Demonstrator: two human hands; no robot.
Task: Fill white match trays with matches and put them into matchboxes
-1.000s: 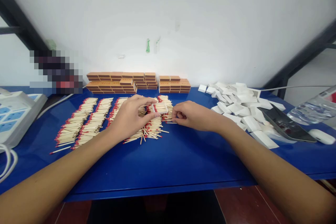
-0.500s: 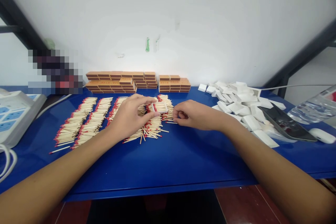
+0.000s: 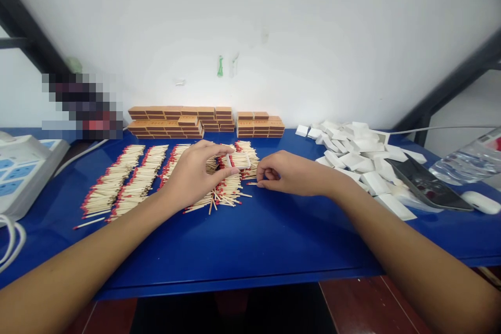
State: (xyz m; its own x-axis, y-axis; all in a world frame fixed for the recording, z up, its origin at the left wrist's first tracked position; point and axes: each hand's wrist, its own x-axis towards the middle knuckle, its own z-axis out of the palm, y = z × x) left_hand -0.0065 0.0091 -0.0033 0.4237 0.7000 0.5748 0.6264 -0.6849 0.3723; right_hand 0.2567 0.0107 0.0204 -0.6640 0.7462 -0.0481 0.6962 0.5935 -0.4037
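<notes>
My left hand (image 3: 198, 169) grips a small white matchbox tray (image 3: 245, 162) between thumb and fingers. Red-headed matchsticks lie inside the tray, which is just above a pile of loose matches (image 3: 230, 190). My right hand (image 3: 287, 172) is closed in a pinch to the right of the tray, with its fingertips at the end of a single matchstick (image 3: 251, 183). To the left of my left hand, more matches are laid out in long rows (image 3: 113, 180), their red heads along the edges.
Brown matchboxes (image 3: 164, 128) are stacked along the wall, with a second stack (image 3: 260, 126) beside them. Empty white trays (image 3: 352, 146) are heaped on the right, next to a phone (image 3: 426, 182), a white mouse (image 3: 480, 202) and a clear plastic bottle (image 3: 465, 159). A power strip (image 3: 31, 167) stands at left.
My right hand has shifted slightly left, its fingertips now pinching down at the single matchstick's end. The left hand and its tray have hardly moved.
</notes>
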